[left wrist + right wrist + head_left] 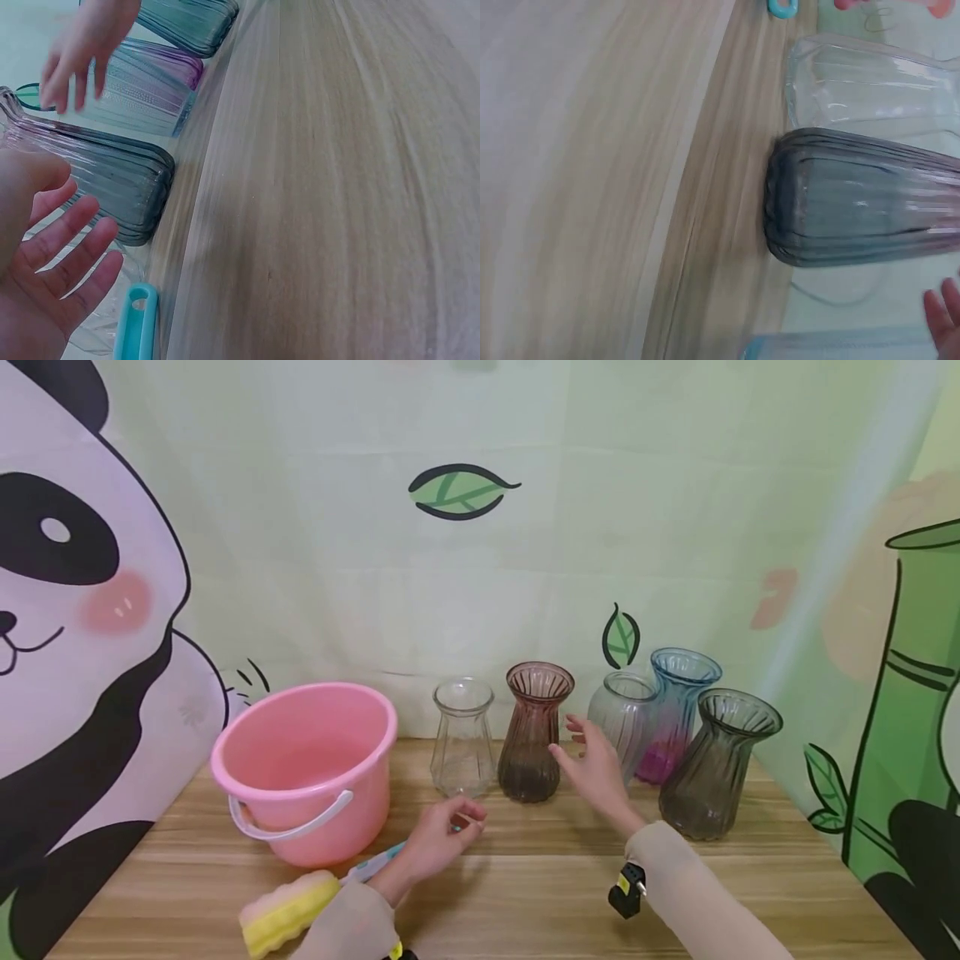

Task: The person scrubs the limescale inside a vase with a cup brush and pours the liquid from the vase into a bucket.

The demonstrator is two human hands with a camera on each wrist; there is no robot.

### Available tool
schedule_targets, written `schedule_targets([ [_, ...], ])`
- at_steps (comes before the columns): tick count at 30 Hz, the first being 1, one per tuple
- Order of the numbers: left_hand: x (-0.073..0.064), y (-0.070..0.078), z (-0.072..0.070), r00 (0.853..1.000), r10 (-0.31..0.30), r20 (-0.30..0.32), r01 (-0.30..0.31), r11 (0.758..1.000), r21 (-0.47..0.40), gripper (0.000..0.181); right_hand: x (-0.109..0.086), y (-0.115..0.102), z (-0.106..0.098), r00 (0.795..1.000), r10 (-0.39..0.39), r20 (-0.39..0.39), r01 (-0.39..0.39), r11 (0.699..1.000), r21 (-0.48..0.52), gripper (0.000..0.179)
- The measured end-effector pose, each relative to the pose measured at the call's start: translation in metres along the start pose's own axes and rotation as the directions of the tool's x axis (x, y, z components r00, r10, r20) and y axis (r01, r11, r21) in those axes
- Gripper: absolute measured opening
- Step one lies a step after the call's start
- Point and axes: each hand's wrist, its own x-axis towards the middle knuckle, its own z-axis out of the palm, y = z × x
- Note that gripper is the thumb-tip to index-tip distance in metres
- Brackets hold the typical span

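My right hand (pixel 596 772) is held just right of a brownish ribbed glass vase (pixel 531 743), fingers and thumb apart, holding nothing. Behind that hand stands a clear ribbed glass vase (pixel 617 714). Lower and to the left, my left hand (pixel 433 842) hovers in front of a clear faceted glass vase (pixel 462 747). Its loosely bent fingers (pixel 82 274) grip nothing in the left wrist view. Beneath the left forearm lies a sponge brush (pixel 292 906), its blue-and-white handle (pixel 371 865) partly hidden by the hand.
A pink bucket (pixel 333 814) with a white handle stands at the left. Toward the right are a blue-to-pink glass vase (pixel 678 706) and a smoky grey vase (pixel 708 781). All rest on a wooden table (pixel 540 885) before a printed cloth backdrop (pixel 337 568).
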Motion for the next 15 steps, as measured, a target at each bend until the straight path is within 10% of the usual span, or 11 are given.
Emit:
schedule_targets([
  [8,-0.005,-0.001,0.0,1.0,0.018,-0.005,-0.018,1.0,-0.016,0.014,-0.007,0.015,-0.042,0.961,-0.022,-0.276,0.01,0.999,-0.047,0.053],
  [15,-0.008,-0.002,0.006,1.0,0.024,0.004,-0.024,0.999,-0.03,0.015,-0.002,0.033,-0.064,0.94,0.305,-0.151,-0.305,0.952,0.027,0.087],
])
